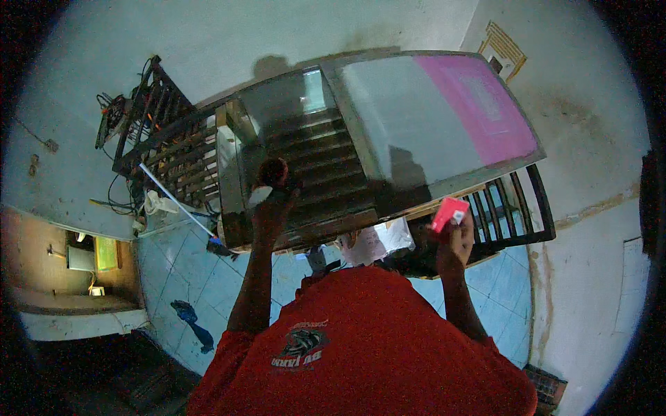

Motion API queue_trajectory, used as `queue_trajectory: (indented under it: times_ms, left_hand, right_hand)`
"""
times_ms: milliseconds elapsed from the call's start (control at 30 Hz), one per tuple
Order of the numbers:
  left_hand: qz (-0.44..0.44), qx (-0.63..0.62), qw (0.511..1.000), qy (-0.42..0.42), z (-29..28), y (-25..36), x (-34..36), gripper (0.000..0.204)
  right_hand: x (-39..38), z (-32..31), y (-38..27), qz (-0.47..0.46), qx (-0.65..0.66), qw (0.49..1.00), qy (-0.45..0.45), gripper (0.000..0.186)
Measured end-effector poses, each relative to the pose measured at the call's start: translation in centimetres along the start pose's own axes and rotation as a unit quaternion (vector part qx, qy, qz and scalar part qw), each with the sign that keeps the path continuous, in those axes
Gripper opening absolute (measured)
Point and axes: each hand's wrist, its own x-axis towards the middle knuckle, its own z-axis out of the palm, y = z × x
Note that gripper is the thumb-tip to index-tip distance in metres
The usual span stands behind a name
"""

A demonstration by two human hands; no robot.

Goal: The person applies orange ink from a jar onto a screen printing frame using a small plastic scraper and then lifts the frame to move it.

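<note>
At left, your left hand [276, 197] grips a dark rounded object [272, 170]. Your right hand [458, 243] holds a red packet [448, 212].

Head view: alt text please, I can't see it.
The right grip holds a small red item; the left grip is at a dark object too dim to identify. Beyond the wearer's red shirt is a long surface, dark and slatted toward the left, grey and pink toward the right.

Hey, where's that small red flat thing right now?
In the head view, the small red flat thing is right of centre, held in the right hand, just below the near edge of the grey-and-pink panel.
</note>
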Motion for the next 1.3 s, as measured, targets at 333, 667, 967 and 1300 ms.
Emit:
queue_trajectory:
  times_ms: [333, 667, 967, 1300]
  left_hand:
    - [0.180, -0.191, 0.960, 0.096, -5.0, 8.4, 13.9, 0.050]
    - [0.220, -0.290, 0.929, -0.062, -6.1, 14.2, 24.7, 0.059]
    - [0.314, -0.232, 0.921, 0.000, -4.2, 19.5, 29.7, 0.049]
    - [0.360, -0.111, 0.923, -0.080, -0.1, 25.3, 38.3, 0.047]
  right_hand:
    - [11.0, 18.5, -13.8, -0.257, -0.217, 0.921, -0.197, 0.053]
    - [20.5, 29.5, -17.4, -0.383, -0.556, 0.689, -0.265, 0.066]
    - [29.5, 27.4, -17.1, -0.416, -0.621, 0.619, -0.242, 0.041]
    - [43.7, 20.5, -13.4, -0.405, -0.578, 0.678, -0.205, 0.039]
